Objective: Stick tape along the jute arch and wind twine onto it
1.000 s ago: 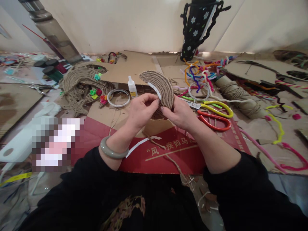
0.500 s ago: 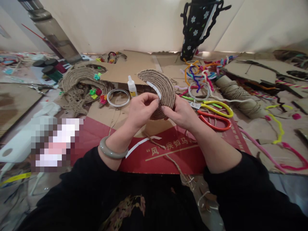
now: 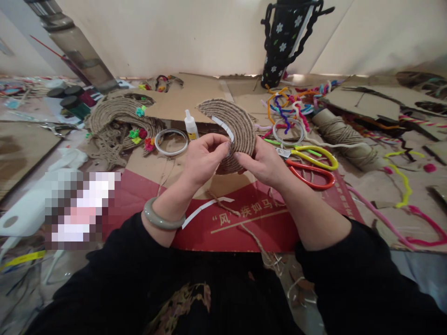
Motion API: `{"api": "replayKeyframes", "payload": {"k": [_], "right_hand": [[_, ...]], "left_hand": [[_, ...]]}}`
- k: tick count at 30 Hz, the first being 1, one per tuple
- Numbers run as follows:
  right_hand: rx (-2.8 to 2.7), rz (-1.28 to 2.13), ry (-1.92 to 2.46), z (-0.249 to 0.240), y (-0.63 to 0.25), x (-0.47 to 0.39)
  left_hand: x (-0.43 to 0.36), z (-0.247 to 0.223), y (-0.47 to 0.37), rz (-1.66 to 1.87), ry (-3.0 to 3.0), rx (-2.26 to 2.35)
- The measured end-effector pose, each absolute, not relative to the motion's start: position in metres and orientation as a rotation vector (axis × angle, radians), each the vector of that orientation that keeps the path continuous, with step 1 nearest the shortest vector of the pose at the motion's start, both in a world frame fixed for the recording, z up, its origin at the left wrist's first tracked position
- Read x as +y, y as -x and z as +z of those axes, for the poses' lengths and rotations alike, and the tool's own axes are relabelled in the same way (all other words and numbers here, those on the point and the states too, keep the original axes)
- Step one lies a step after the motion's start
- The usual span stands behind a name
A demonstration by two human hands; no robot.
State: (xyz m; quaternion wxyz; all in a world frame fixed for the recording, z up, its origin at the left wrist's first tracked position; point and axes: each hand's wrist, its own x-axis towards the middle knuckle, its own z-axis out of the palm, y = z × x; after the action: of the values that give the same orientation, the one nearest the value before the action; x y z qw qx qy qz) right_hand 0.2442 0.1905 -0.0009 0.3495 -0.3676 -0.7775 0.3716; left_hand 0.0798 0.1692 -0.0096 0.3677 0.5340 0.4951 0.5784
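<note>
A crescent of coiled brown twine (image 3: 240,123) is held up above the cardboard in front of me. Along its inner curve runs a narrow white strip (image 3: 223,128), one end reaching to my left fingertips. My left hand (image 3: 209,156) pinches the strip at the crescent's inner edge, thumb and forefinger together. Gripping the crescent's outer side is my right hand (image 3: 261,160), its thumb on the front face and the other fingers hidden behind. Just beyond my left hand stands a small white glue bottle (image 3: 191,126).
Scissors (image 3: 310,165) with yellow and red handles lie to the right, before a twine spool (image 3: 345,139). A second white strip (image 3: 206,208) rests on the red cardboard (image 3: 223,237). At the left are a clear ring (image 3: 171,142) and a decorated twine piece (image 3: 115,109).
The crescent has tilted very slightly in my hands. Both hands keep nearly the same places and the same hold.
</note>
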Motion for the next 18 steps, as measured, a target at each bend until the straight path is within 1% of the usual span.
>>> {"api": "replayKeyframes", "payload": {"k": [9,14,18], "right_hand": [[-1.988,0.976,0.939,-0.0043,-0.2443,0.1920],[-1.968,1.026,0.946,-0.0040,-0.2438,0.1923],[-1.963,1.001,0.954,-0.0032,-0.2443,0.1915]], "left_hand": [[0.1691,-0.0093,-0.0799,1.529,-1.304,1.192],[0.1687,-0.0091,-0.0792,1.528,-1.322,1.195],[0.1695,-0.0083,-0.0796,1.501,-1.251,1.194]]}}
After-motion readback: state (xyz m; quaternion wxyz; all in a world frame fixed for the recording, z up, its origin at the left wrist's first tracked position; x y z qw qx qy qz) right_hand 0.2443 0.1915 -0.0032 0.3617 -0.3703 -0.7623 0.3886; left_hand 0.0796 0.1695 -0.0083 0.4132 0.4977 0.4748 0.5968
